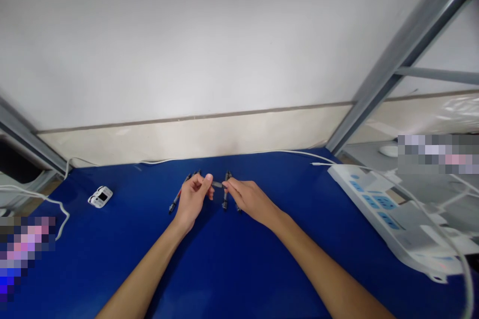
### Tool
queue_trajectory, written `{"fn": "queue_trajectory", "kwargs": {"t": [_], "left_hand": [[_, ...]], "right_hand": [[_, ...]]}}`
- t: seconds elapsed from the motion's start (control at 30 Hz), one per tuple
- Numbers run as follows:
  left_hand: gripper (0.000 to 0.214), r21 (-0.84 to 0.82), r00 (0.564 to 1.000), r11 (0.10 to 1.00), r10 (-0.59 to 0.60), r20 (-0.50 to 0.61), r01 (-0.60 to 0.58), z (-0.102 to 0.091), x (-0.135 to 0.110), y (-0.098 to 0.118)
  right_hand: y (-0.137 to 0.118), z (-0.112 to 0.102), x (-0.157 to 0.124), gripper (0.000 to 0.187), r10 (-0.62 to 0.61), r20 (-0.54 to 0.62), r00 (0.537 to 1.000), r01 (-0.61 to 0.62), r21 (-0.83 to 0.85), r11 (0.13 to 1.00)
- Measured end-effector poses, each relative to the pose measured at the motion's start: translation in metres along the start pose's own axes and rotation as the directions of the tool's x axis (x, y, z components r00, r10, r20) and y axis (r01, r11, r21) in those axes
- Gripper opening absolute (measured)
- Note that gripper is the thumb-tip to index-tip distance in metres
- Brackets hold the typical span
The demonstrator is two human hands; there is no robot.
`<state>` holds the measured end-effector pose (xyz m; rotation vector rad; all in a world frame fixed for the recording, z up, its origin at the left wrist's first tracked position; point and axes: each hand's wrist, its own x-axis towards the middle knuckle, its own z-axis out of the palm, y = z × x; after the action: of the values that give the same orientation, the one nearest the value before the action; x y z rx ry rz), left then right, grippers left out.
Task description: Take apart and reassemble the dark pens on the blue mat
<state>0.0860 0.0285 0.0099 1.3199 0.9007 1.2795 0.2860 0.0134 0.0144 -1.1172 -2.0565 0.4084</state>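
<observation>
Both my hands meet over the far middle of a blue table (232, 269). My left hand (192, 198) and my right hand (249, 198) are closed in a pinch on the two ends of one small dark grey piece (218, 185) held between them, just above the table. Under and beside the hands lie thin dark pen-like sticks: one (179, 194) slants to the left of my left hand, another (225, 192) lies between the hands. What the small piece is I cannot make out.
A small white device (100, 196) lies at the left of the table. A white power strip with blue sockets (389, 209) runs along the right edge with white cables. A white cable (224, 155) follows the back edge. Grey metal frame posts (396, 55) stand right and left.
</observation>
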Motion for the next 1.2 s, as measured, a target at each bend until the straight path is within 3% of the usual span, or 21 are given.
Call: {"fn": "queue_trajectory", "kwargs": {"t": [0.07,0.13,0.3,0.4,0.47,0.53,0.63,0.8,0.97,1.1,1.2], "left_hand": [[0.046,0.024,1.000,1.000,0.002,-0.012,-0.002,0.001,-0.001,0.000],[0.038,-0.008,1.000,1.000,-0.014,-0.013,0.014,0.003,-0.001,0.002],[0.040,-0.129,0.997,0.991,-0.011,0.079,0.021,0.002,0.001,0.008],[0.033,-0.045,1.000,0.999,-0.023,-0.007,0.022,0.000,0.001,0.007],[0.040,-0.060,0.999,0.998,-0.026,-0.029,0.024,0.000,0.001,0.006],[0.051,-0.105,0.999,0.994,-0.016,0.031,0.019,0.000,0.001,0.005],[0.039,-0.076,0.997,0.997,-0.013,0.080,0.019,0.001,0.000,0.005],[0.030,-0.033,0.999,0.998,-0.046,0.015,0.046,0.001,0.001,0.002],[0.037,-0.104,0.992,0.994,-0.021,0.128,0.034,0.002,0.000,0.007],[0.031,-0.003,0.999,1.000,-0.031,0.005,0.031,0.000,0.001,0.006],[0.033,-0.006,0.999,0.999,-0.039,-0.015,0.039,0.000,0.002,0.004]], "right_hand": [[0.001,0.000,0.000,0.029,0.001,0.036,0.999,0.000,-0.044,0.999],[0.002,-0.002,0.001,0.031,0.002,0.051,0.999,0.002,-0.083,0.997],[0.007,-0.004,0.001,0.032,-0.011,0.032,0.999,0.016,-0.155,0.988],[0.009,-0.002,0.000,0.032,-0.042,0.031,0.999,0.047,-0.184,0.982],[0.010,-0.001,0.000,0.032,-0.051,0.029,0.998,0.056,-0.203,0.978],[0.011,-0.001,-0.001,0.032,-0.048,0.021,0.999,0.052,-0.221,0.974],[0.010,-0.002,-0.001,0.031,-0.057,0.019,0.998,0.060,-0.223,0.973],[0.006,-0.004,0.000,0.025,-0.102,0.032,0.994,0.106,-0.188,0.976],[0.004,-0.008,0.001,0.027,-0.111,0.049,0.993,0.118,-0.183,0.976],[0.000,-0.010,0.003,0.029,-0.109,0.076,0.991,0.123,-0.203,0.972],[-0.003,-0.010,0.005,0.023,-0.079,0.088,0.993,0.094,-0.185,0.978]]}}
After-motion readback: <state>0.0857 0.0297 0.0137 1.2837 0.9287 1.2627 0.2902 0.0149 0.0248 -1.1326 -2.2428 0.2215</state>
